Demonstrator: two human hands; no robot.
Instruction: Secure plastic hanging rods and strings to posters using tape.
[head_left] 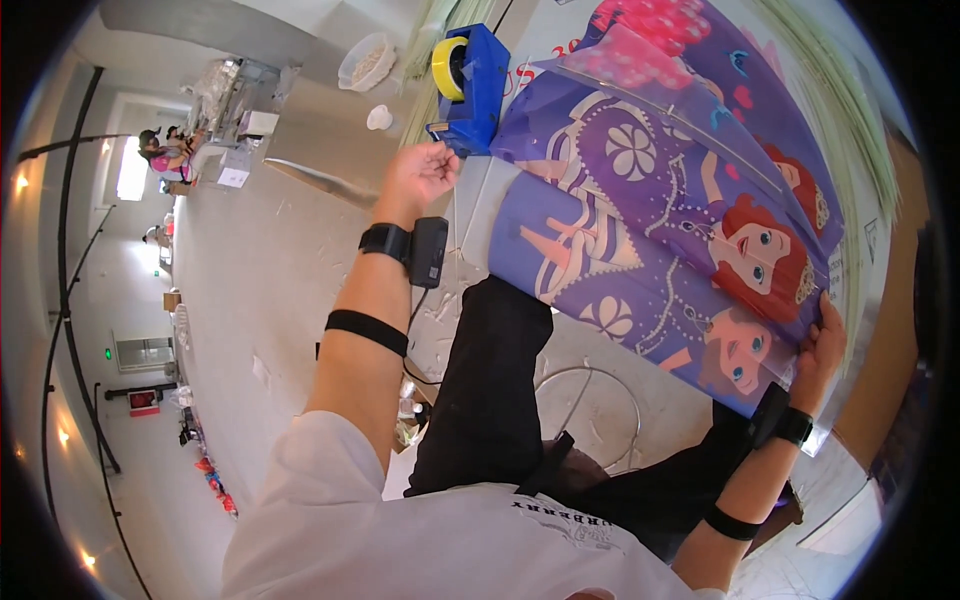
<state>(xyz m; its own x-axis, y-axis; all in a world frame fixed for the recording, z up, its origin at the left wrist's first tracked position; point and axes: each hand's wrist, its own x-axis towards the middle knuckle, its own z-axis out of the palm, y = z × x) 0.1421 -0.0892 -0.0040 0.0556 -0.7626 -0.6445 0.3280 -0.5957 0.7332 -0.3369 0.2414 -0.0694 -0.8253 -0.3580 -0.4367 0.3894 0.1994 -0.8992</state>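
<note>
My left hand [423, 178] is raised with its fingers curled together, right by the cutting end of a blue tape dispenser [487, 85]. Whatever lies between those fingertips is too small to make out. A roll of yellow tape [449, 68] sits in the dispenser. Purple printed sheets [640, 225] with cartoon princess figures lie across the work surface before me, one partly over another. At their right end my right hand [822, 345] grips the sheet's edge, fingers partly hidden by it.
A white bowl of small pale pieces [367, 62] and a small white cup [379, 118] stand left of the dispenser. Bundles of thin pale sticks [845, 150] lie at the far right. A wire hoop [637, 420] is by my legs. Other people [172, 158] sit far off left.
</note>
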